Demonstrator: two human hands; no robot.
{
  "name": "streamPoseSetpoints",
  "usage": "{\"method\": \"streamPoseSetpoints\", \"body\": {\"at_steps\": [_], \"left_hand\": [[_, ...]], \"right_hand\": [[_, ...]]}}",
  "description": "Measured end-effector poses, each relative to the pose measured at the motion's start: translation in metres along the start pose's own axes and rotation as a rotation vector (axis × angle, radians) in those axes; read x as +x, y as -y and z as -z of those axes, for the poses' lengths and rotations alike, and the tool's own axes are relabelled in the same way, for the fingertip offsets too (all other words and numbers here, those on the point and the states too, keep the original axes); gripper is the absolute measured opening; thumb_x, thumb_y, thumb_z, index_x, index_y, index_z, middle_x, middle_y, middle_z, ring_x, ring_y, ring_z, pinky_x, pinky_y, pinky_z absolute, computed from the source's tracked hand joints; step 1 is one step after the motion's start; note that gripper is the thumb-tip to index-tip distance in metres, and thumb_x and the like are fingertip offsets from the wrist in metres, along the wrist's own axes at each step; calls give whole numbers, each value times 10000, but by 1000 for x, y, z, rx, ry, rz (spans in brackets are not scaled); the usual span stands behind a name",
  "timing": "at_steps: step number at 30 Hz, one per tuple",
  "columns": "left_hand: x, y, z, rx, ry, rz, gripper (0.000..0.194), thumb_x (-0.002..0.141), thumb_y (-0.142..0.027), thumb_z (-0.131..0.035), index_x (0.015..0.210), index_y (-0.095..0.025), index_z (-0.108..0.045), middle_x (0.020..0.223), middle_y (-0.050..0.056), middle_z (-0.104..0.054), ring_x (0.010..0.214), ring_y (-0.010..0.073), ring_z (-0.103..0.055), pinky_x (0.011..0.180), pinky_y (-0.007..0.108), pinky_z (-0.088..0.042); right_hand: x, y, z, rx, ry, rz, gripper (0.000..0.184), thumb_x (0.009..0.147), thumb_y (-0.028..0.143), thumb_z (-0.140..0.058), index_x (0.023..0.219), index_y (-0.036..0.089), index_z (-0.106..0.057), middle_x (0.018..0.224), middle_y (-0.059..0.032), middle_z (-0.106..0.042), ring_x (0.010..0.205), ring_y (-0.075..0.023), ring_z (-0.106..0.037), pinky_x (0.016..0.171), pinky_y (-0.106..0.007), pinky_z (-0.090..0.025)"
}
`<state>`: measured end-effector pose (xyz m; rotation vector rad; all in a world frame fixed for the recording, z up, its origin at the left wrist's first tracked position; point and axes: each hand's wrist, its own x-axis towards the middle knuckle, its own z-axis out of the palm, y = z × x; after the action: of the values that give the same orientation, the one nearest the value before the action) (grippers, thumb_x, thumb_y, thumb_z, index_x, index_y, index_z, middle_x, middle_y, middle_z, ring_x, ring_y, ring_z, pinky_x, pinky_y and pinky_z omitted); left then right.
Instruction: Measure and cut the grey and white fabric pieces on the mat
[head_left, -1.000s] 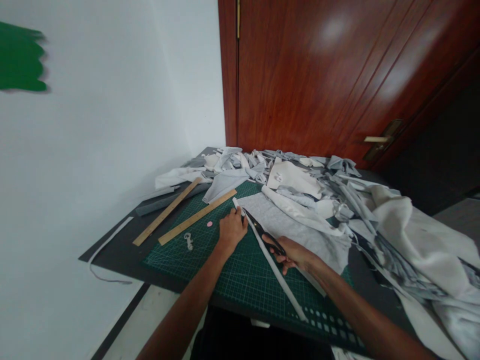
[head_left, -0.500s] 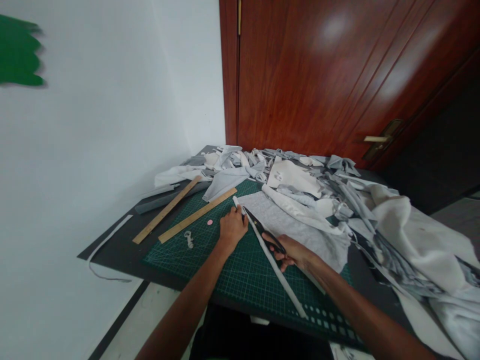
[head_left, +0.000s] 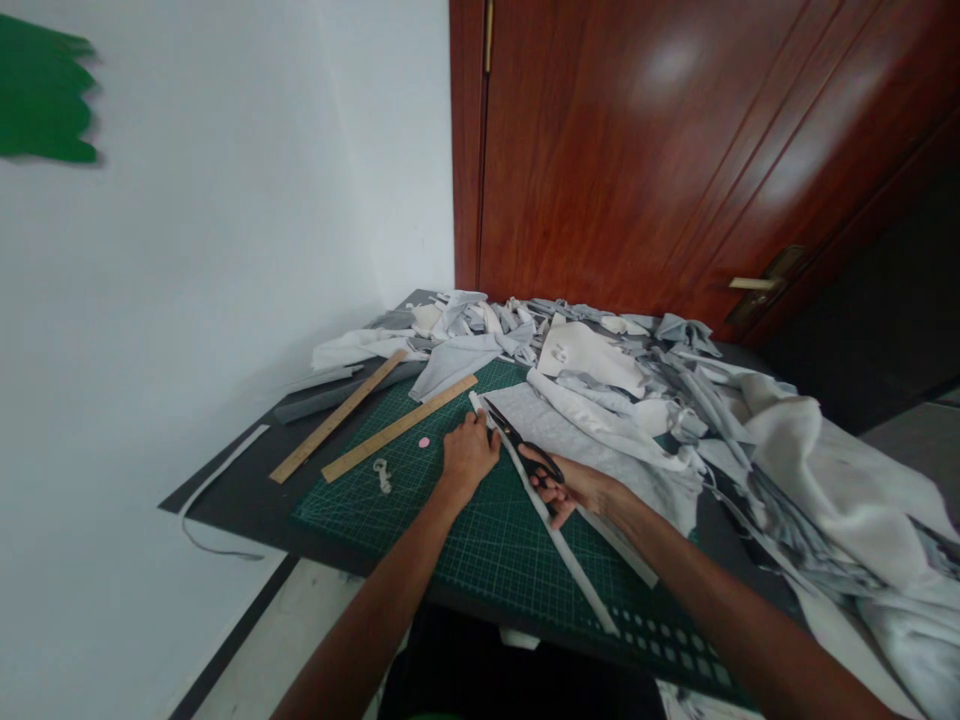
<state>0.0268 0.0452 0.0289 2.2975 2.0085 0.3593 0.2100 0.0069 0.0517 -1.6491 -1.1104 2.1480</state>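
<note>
A cutting mat (head_left: 375,520) is lying on a table (head_left: 232,510), which is standing between a wall (head_left: 225,300) on the left and a wooden door (head_left: 615,150) behind. A wooden ruler (head_left: 397,428) is lying on the mat, and a second wooden ruler (head_left: 337,415) is lying on the table just left of it. A small disc (head_left: 424,441) and a twisted scrap (head_left: 383,476) are lying on the mat between the first ruler and the left hand (head_left: 469,458). That hand is resting at the upper end of a fabric strip (head_left: 559,545), while the right hand (head_left: 566,490) is holding scissors (head_left: 521,445) over the strip. A heap of fabric scraps (head_left: 600,380) is lying behind the mat, and bunched cloth (head_left: 847,490) is lying to the right.
</note>
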Motion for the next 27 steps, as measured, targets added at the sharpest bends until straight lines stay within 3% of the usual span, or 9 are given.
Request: {"method": "streamPoseSetpoints", "body": {"at_steps": [16,21,27], "left_hand": [[-1,3,-4,-110,-61,69,520,1051,-389,-456,1498,-125,-472,1322,155,-667,1139,285,-676,917,384,-533],[2,4,-6,-50,-104,80,423,1044,-444,-471,1311,-150,-617,1258,149,-662,1246,316,-563,1057,429,-437],[5,7,-12,-86,-139,75,384,1040,-443,-491,1264,-160,-625,1232,139,-664,1205,322,-554,1028,444,-410]], "right_hand": [[4,11,-5,-135,-66,-19,574,1032,711,-335,767,217,-457,463,124,-392,300,-49,-284,436,-304,-603],[3,11,-6,-137,-64,-22,577,1034,713,-318,785,214,-467,466,122,-399,295,-49,-286,434,-290,-595],[1,15,-10,-163,-94,-21,543,1060,654,-330,778,210,-466,459,122,-390,290,-44,-276,409,-257,-571]]}}
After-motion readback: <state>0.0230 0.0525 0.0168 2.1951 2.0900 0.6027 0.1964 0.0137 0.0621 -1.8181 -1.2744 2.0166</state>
